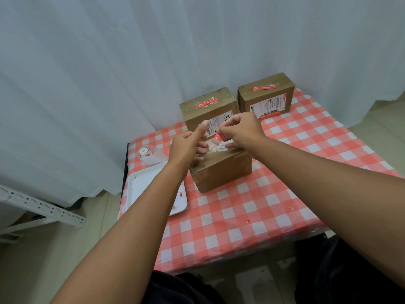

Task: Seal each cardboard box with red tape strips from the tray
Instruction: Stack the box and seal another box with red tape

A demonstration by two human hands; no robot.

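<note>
Red-and-white checked cloth covers the table (263, 205), which stands against a pale grey curtain (109, 62). Three brown cardboard boxes rest on it: the near box (223, 172) at centre, a middle box (208, 110) behind it, and a far box (266, 95) at the rear right; the two rear boxes each bear red tape strips on top. A white rectangular plastic tray (140, 187) lies at the table's left edge, just beside the near box, with a small roll of red tape (145, 152) behind it. Left hand (186, 148): thumb raised, fingers curled on the near box's top. Right hand (241, 130): fingertips pinched on a short red tape strip (218, 137) just above that box's top.
</note>
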